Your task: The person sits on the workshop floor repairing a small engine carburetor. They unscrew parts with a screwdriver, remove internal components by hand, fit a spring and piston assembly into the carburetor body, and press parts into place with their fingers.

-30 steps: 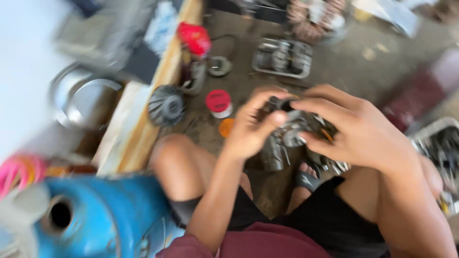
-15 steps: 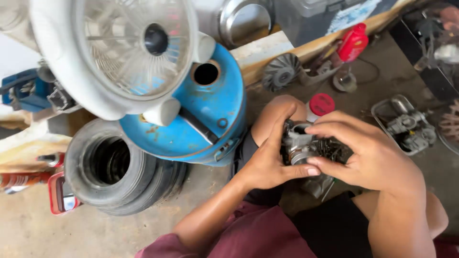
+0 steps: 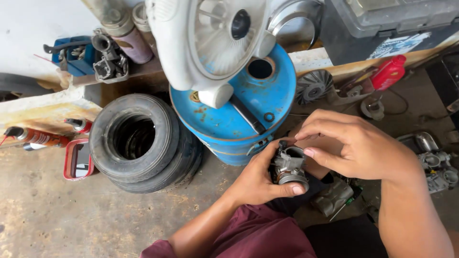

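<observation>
Carburettor: a small grey metal carburettor (image 3: 289, 166) was held in the lower middle of the frame, above the person's lap, its round throat turned up and toward the camera.
Left hand: the left hand (image 3: 258, 179) was wrapped around the carburettor from below and from the left, with the thumb pressed along its lower rim; a firm grasp was shown.
Right hand: the right hand (image 3: 356, 148) was arched over the carburettor from the right, fingertips bent down onto its top edge; nothing else was seen in it, though the underside of the palm was hidden.
State of the work: the carburettor was judged to be off its machine and under hand work; no tool was held, and whether any part had been removed or fitted could not be told.
Lap: a maroon shirt (image 3: 267, 236) and dark shorts were seen at the bottom edge.
Floor at right: a grey metal part (image 3: 333, 196) lay just below the right hand, and a tray of carburettor parts (image 3: 435, 165) sat at the right edge.
Floor at left: stacked tyres (image 3: 138, 141) lay left of centre, with a red tin (image 3: 78, 159) and a spray can (image 3: 36, 138) beyond them.
Middle: a blue drum (image 3: 239, 114) stood behind the hands, a white fan housing (image 3: 210, 43) resting on it.
Far: a finned pulley (image 3: 313, 86) and a red bottle (image 3: 388, 72) were propped at the upper right.
</observation>
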